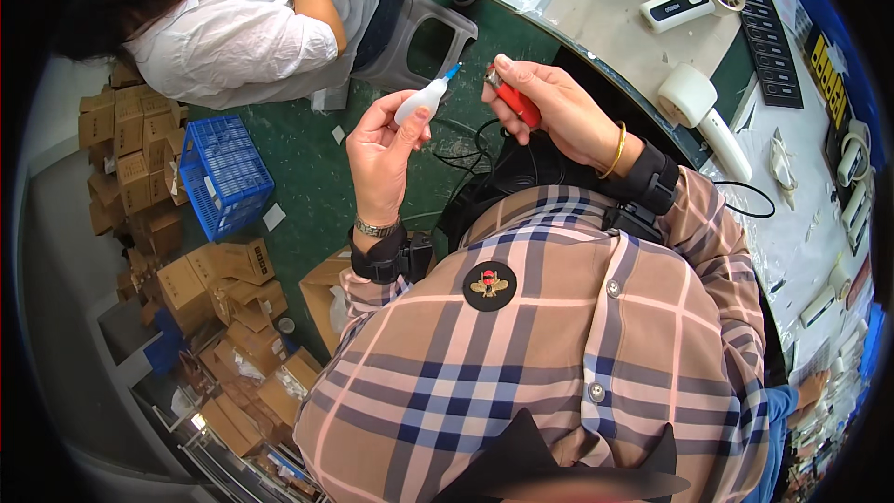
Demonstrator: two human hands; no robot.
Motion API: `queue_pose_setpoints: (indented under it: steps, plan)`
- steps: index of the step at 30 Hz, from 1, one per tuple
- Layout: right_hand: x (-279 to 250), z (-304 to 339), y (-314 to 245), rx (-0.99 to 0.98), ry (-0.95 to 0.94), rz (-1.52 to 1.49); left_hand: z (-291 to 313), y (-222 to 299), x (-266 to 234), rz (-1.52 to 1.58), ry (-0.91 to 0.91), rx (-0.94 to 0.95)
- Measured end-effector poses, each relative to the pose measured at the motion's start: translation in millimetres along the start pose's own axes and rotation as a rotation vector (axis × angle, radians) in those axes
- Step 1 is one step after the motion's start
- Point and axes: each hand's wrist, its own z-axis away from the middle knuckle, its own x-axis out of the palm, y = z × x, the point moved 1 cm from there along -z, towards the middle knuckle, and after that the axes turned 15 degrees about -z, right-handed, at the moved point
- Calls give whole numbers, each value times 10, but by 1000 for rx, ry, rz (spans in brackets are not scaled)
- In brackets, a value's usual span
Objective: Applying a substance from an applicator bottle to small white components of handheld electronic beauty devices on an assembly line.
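Between the fingers and thumb of my left hand [380,154] is a small white squeeze bottle [421,102], tilted up to the right. Its thin tip is blue [453,71]. My right hand [568,107], wearing a yellow bangle, grips a red lighter [518,104] with its metal top toward the bottle. The thumb rests by that metal end. A short gap separates the lighter from the blue tip, and I cannot make out any flame. Both hands are held up in front of my chest, off the table edge.
A worktable [596,5] curves along the top and right, bearing white handheld devices [677,7], a larger white one [705,121] and a black strip [764,23]. Another person [242,33] sits upper left by a grey stool [419,37]. A blue crate [223,177] and cardboard boxes [219,284] stand left.
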Motion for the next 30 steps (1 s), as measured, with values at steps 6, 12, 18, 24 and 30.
queue_pose_setpoints:
  steps: [6,12,18,24,30]
  plan:
    - [-79,7,-15,87,-12,-14,9,32,7,-40,-23,27]
    - [-90,-20,-7,-39,110,128,27,77,16,-89,-45,59]
    - [-120,-24,-21,-118,125,141,18,115,28,-115,-65,89]
    - [-78,-8,-21,-189,164,123,-6,140,52,-130,-66,92]
    - [-86,-9,-16,-209,168,112,-32,142,49,-153,-65,90]
